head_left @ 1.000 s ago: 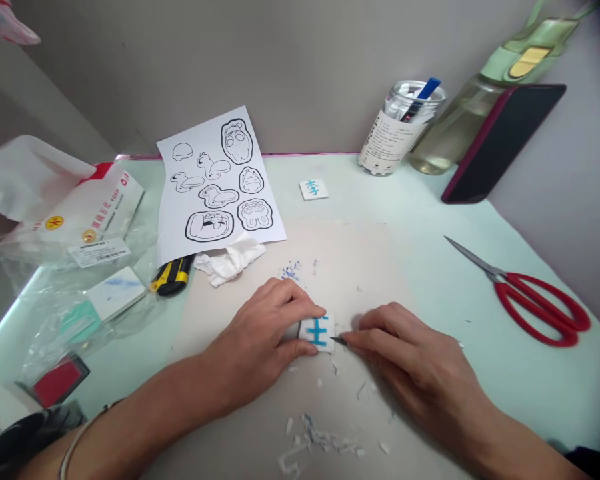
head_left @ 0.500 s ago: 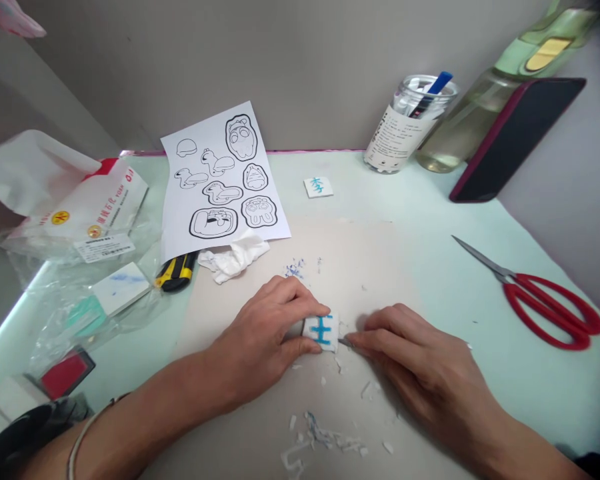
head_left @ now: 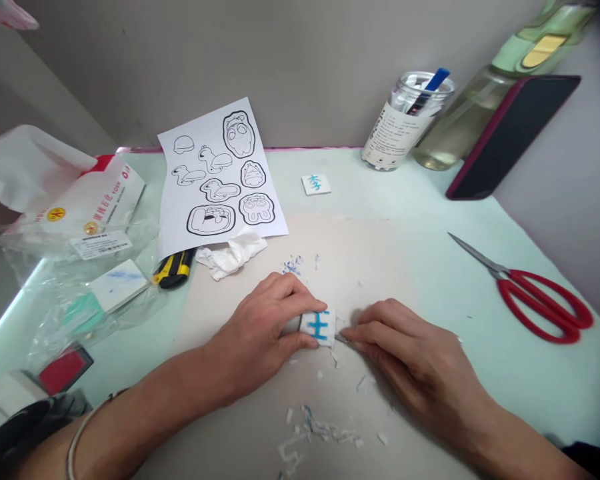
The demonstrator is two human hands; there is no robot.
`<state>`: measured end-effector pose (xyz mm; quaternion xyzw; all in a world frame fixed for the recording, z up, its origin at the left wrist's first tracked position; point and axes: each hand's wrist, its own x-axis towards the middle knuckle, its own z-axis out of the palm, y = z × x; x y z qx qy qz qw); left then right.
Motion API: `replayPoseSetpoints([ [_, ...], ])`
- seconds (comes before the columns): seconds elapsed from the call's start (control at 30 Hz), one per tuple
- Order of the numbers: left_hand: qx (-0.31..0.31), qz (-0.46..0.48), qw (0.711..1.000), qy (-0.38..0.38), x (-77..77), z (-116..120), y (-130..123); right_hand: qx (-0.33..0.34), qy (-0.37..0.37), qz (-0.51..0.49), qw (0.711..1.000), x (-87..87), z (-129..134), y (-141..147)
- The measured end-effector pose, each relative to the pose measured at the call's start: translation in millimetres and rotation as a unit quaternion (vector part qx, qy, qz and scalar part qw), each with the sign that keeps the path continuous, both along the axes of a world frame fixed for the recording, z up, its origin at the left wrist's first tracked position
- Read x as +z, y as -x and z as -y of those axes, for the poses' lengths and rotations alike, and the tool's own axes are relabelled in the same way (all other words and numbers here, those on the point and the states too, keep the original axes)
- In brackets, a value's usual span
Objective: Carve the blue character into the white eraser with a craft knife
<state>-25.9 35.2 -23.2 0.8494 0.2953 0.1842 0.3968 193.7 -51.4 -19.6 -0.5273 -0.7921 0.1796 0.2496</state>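
Thumb and fingers of my left hand (head_left: 275,310) pinch a small white carving rubber block (head_left: 324,328) from its left side, flat on the work mat. Blue strokes of a character mark its top, partly covered by my fingers. My right hand (head_left: 405,343) is closed on a thin carving blade (head_left: 341,339); only the grey metal tip shows, at the block's lower right edge. The rest of the blade is hidden by my fingers. White shavings (head_left: 325,427) lie scattered on the mat in front of the block.
Behind lies a second white block (head_left: 316,185) with blue writing. Scissors (head_left: 545,300) are at right, a pen jar (head_left: 405,127), bottle (head_left: 445,133) and phone (head_left: 515,140) back right. Left are a printed sheet (head_left: 180,207), crumpled tissue (head_left: 230,253), cutter (head_left: 174,269) and red ink pad (head_left: 65,370).
The view has shifted slightly, moving everything a little up and left. The blade stays at the block's right edge, and my left hand keeps its hold.
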Motion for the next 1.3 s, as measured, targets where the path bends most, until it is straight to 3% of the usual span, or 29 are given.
replayPoseSetpoints([
  [0.9,-0.001,0.006,1.0,-0.005,-1.4,0.7,0.7,0.019,0.004,0.026,0.999,-1.6,2.3,-1.1],
  [1.1,-0.002,0.004,1.0,-0.029,-2.1,3.1,3.3,0.044,0.024,0.007,0.999,5.6,-1.2,-6.5],
  [1.3,-0.007,0.024,0.997,-0.077,3.1,10.5,4.3,-0.002,0.031,-0.044,0.999,12.7,0.8,-5.3],
])
